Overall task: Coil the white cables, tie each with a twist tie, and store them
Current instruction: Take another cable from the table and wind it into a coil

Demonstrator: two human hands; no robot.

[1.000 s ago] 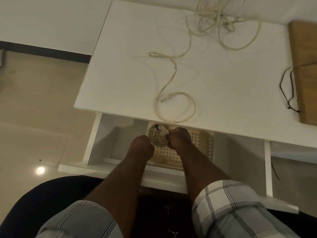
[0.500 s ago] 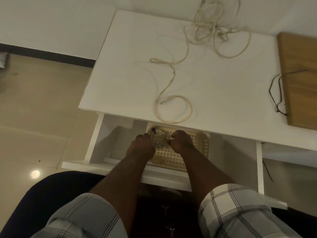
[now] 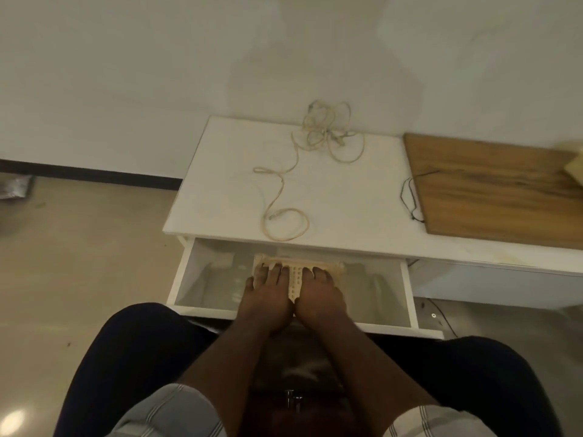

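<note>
A white cable (image 3: 285, 197) lies loose on the white table (image 3: 356, 197), its near end curled in a single loop at the front edge just above the open drawer (image 3: 214, 279), its long axis running from that loop toward the back edge, where it joins a tangled heap (image 3: 328, 134) against the wall. Below it, a person seated at the table lays both hands flat on a cream lattice basket (image 3: 295, 279) in the drawer: the left hand (image 3: 268, 285) and the right hand (image 3: 320, 287) rest side by side, fingers (image 3: 277, 269) straight and spread over the basket's top, holding nothing. Whether a tied coil sits beneath the palms cannot be told. The storing step appears to be ending; to finish it well, the basket wants seating squarely on the drawer floor, pressed evenly by both palms so it does not tip, with nothing trapped under the table's front edge when the drawer closes. The loose cable would then be best gathered from its free end in the near loop, wound in even turns toward the tangle rather than pulled, since dragging could tighten the knots at the back. A thin dark cord (image 3: 410, 197) lies at the right, partly over the corner of a wooden board (image 3: 504, 190) on the table's right side, well apart from the cable.
</note>
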